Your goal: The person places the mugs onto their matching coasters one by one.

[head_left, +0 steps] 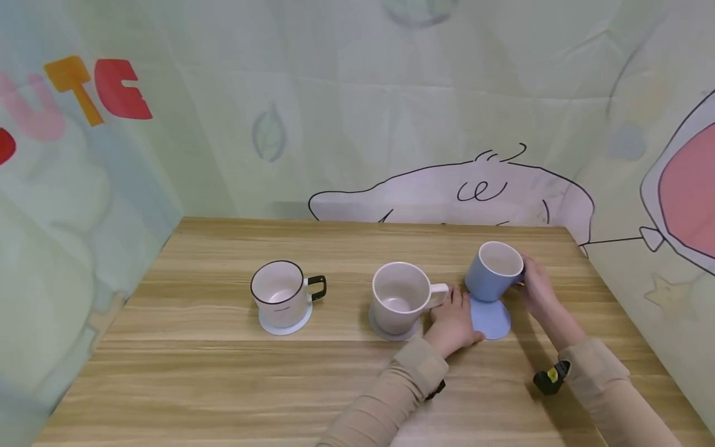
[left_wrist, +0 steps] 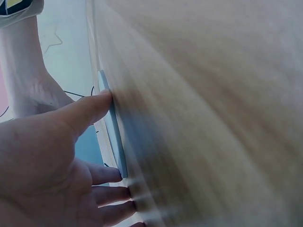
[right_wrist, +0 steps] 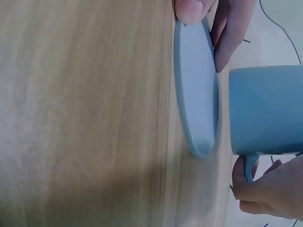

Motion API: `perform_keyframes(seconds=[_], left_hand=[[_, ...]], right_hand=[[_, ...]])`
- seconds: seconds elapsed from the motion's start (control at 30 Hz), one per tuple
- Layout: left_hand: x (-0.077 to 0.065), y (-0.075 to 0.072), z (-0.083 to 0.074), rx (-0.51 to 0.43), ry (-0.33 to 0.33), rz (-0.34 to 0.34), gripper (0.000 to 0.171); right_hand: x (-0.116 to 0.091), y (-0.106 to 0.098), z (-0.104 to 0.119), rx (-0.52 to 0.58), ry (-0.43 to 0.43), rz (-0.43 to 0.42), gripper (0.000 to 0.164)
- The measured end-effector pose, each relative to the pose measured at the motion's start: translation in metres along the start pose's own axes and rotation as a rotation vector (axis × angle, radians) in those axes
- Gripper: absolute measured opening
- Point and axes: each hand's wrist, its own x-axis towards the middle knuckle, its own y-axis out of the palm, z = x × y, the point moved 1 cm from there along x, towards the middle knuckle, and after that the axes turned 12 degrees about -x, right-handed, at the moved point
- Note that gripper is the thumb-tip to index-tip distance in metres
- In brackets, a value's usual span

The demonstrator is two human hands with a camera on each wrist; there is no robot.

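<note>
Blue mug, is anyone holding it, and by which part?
Yes. The right hand holds the blue mug by its handle, lifted above the blue coaster, which the left hand touches.

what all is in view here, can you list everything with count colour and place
blue mug: 1, light blue with white inside, tilted and lifted above the blue coaster, right of the table
blue coaster: 1, light blue, round, flat on the table under the blue mug
white mug: 1, off-white, upright on a grey coaster, middle of the table
grey coaster: 1, grey, under the white mug
black-trimmed mug: 1, white with black rim and handle, left of the others
pale coaster: 1, pale, under the black-trimmed mug
table: 1, light wood
backdrop: 1, pale green cartoon cloth behind
left hand: 1, touches the blue coaster's edge
right hand: 1, holds the blue mug's handle
</note>
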Motion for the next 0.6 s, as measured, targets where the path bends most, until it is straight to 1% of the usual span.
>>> perform_keyframes(seconds=[0.13, 0.33, 0.47, 0.6], left_hand=[[0.000, -0.001, 0.001, -0.007, -0.005, 0.004, 0.090], [-0.002, -0.002, -0.001, 0.006, -0.009, 0.008, 0.090], [-0.002, -0.002, -0.002, 0.014, -0.009, 0.000, 0.090], [-0.002, -0.001, -0.002, 0.018, -0.006, -0.001, 0.089]], right_hand=[[-0.004, 0.003, 0.003, -0.015, 0.005, 0.003, 0.042], [-0.011, 0.007, 0.006, -0.025, -0.017, 0.041, 0.044], [-0.016, 0.008, 0.009, -0.004, -0.012, 0.056, 0.044], [-0.022, 0.008, 0.010, 0.020, 0.008, 0.051, 0.040]])
